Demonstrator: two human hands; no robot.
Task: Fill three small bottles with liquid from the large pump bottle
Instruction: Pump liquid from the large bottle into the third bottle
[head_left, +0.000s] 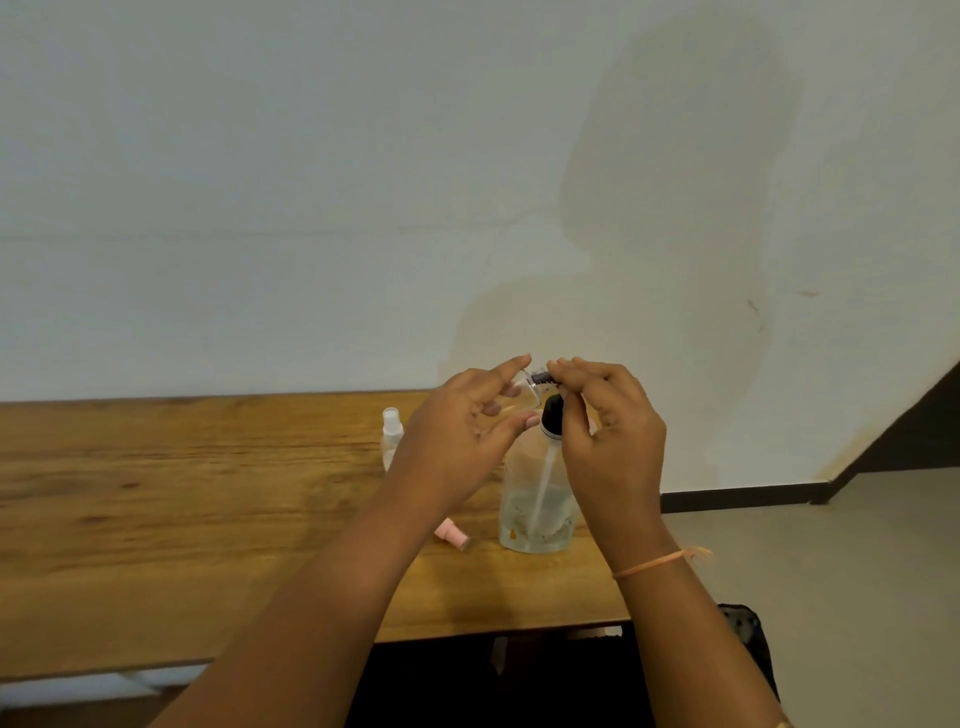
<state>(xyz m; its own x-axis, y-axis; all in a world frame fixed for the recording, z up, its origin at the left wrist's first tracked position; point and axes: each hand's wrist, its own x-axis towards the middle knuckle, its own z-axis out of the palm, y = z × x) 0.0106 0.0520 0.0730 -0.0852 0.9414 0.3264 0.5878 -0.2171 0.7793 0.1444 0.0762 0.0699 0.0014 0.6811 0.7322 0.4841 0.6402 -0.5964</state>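
A large clear pump bottle (537, 512) with a black pump head (551, 415) stands on the wooden table (208, 493), a little liquid at its bottom. Just above the pump, my left hand (467, 431) holds a small clear bottle (514, 397) tilted on its side. My right hand (608, 431) pinches the dark cap (541, 375) at that bottle's mouth. A second small clear bottle (391, 436) with a white top stands behind my left hand. A small pink bottle or cap (453, 535) lies on the table by my left wrist, partly hidden.
The table's right end stops just past the pump bottle, with grey floor (831, 571) beyond. A pale wall (363, 182) rises directly behind the table. A dark bag or cloth (748, 639) sits low at the right, near my right forearm.
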